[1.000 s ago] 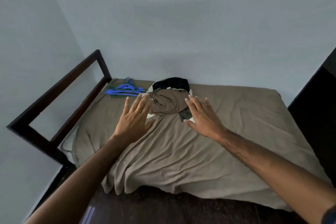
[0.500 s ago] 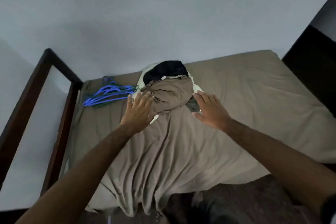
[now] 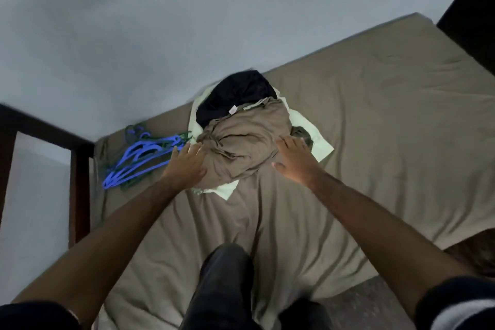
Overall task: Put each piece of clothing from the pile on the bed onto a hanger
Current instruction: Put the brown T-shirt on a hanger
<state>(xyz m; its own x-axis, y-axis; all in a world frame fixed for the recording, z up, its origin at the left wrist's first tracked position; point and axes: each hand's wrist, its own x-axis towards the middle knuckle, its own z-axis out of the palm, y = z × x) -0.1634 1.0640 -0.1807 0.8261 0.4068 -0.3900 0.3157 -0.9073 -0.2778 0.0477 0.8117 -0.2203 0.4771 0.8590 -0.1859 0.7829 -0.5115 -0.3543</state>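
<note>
Spreading under everything, the bed [image 3: 375,115] in its tan sheet carries the pile of clothing [image 3: 246,131] between the person's two outstretched hands, which have closed in on it over the last second, when both hung short of it. On top, a tan garment [image 3: 241,153] lies bunched between the palms, with a black garment [image 3: 235,96] beyond the fingertips and a pale green piece [image 3: 316,139] underneath. The blue hangers [image 3: 139,158] lie just outside the left hand [image 3: 186,166], which rests flat-fingered against the tan garment's side, gripping nothing. The right hand [image 3: 294,161] touches the opposite side, fingers straight, holding nothing. Judged from this, no garment is lifted or hung yet; the first pick-up looks imminent.
</note>
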